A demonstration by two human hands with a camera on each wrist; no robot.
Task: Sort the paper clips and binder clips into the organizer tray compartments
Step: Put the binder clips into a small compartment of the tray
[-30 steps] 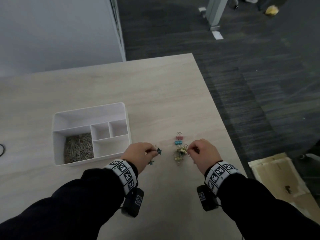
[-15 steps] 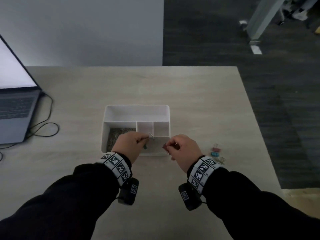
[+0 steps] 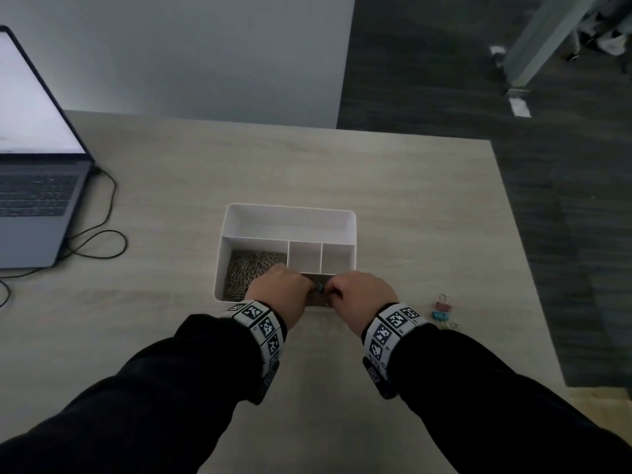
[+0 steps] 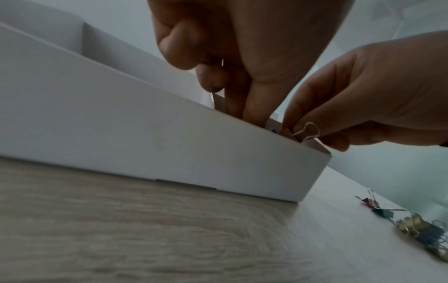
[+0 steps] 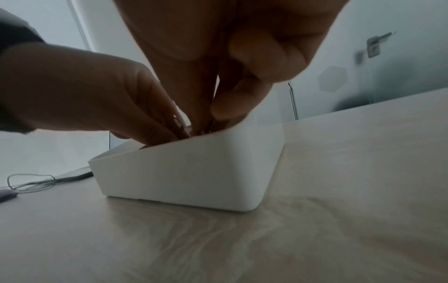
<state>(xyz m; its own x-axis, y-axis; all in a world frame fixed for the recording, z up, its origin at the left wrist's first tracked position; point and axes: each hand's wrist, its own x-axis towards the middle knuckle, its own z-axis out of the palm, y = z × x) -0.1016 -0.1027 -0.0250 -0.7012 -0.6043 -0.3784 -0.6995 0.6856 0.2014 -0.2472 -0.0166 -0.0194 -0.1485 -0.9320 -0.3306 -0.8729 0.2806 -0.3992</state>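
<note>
The white organizer tray [image 3: 289, 211] sits mid-table, with a heap of silver paper clips [image 3: 251, 273] in its front left compartment. Both hands meet over the front right compartment. My left hand [image 3: 306, 287] reaches its thumb and fingers down past the rim [image 4: 218, 122] and pinches a teal binder clip [image 4: 273, 130], mostly hidden. My right hand [image 3: 331, 291] pinches a pinkish binder clip [image 4: 306, 132] by its body, wire handle up, just inside the same compartment. In the right wrist view both sets of fingertips [image 5: 219, 113] dip behind the tray wall [image 5: 194, 172].
Several coloured binder clips [image 3: 444, 313] lie loose on the table right of the tray, also in the left wrist view [image 4: 412, 224]. An open laptop [image 3: 34, 186] with its cable [image 3: 102, 241] sits far left. The table's right edge drops to dark carpet.
Both hands carried clips left from the loose pile to the tray and now dip lower into the front right compartment. My head turned left, bringing the laptop into view.
</note>
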